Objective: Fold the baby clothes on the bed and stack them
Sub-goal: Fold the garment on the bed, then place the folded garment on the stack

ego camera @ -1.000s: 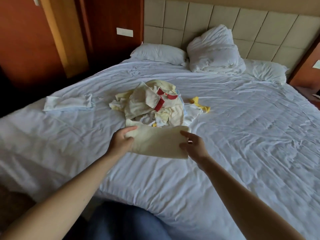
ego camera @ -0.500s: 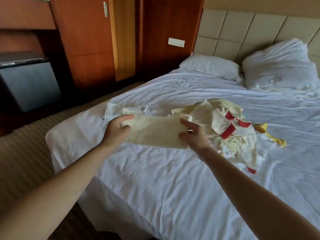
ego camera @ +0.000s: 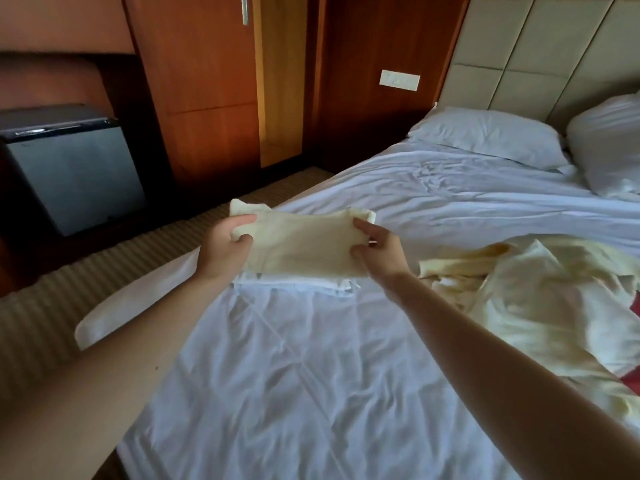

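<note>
A white-sheeted bed (ego camera: 346, 375) fills the frame, with a rumpled heap of unfolded cream baby clothes (ego camera: 536, 306) at its right side. Near the bed's left edge, a folded cream garment (ego camera: 304, 244) is held over a small stack of folded white clothes (ego camera: 304, 285). The left hand (ego camera: 225, 249) grips one end with curled fingers, and the right hand (ego camera: 381, 252) pinches the other between thumb and fingers.

Nothing you face carries readable text: the folded cream garment (ego camera: 304, 244), the wall switch plate (ego camera: 400, 79) and the mini fridge (ego camera: 76, 178) show no legible label, brand or number.
</note>
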`<state>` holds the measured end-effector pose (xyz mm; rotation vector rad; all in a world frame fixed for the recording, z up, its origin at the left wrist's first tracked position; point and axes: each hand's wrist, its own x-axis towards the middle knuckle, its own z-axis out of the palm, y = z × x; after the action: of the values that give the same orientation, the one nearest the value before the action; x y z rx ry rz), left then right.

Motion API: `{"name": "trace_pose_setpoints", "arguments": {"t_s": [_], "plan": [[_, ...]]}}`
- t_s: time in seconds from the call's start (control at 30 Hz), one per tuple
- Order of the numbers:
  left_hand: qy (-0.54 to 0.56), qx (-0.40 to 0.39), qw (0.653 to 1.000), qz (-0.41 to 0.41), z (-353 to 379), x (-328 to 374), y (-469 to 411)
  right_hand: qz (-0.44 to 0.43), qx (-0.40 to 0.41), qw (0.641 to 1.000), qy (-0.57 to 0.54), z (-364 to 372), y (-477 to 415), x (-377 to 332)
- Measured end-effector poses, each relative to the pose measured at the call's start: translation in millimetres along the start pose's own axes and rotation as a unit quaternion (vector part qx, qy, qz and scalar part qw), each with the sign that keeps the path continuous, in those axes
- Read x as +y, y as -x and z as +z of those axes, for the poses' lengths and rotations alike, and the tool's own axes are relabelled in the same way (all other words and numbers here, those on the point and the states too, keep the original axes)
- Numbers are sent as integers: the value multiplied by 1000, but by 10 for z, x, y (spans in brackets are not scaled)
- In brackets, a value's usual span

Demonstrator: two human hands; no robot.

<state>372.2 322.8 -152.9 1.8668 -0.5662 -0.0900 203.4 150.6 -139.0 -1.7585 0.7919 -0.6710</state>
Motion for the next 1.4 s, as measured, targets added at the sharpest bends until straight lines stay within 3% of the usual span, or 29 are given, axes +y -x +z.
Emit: {"name": "trace_pose_setpoints", "arguments": {"t_s": [0.4,0.5,0.57,0.63,0.7,0.77,0.83,0.93,1.17,1.4], "plan": [[-79,3,997,-12,489,-828,-638,49,1,996,78,527,-792,725],[-171,7,985,-29,539,-909,-603,73,-5,986,147,571,-811,833],[-268,47,961,49,565,-876,-546,37,16,973,229,559,-791,809],[-292,61,937,180,592,-805,-536,-67,32,943,324,559,-774,713],[-297,-19,926,232,633,-749,-560,-143,-12,914,380,623,-797,636],[-344,-124,911,190,695,-797,-569,-153,-79,884,434,740,-819,661],[-413,-168,882,151,727,-908,-561,-128,-119,865,470,829,-804,771],[-432,-171,881,96,734,-1037,-494,-96,-132,864,476,859,-760,966],[-446,-175,874,74,750,-1038,-487,-68,-177,854,484,839,-756,970],[-430,-192,869,154,697,-698,209,-129,-222,819,513,124,-29,762]]}}
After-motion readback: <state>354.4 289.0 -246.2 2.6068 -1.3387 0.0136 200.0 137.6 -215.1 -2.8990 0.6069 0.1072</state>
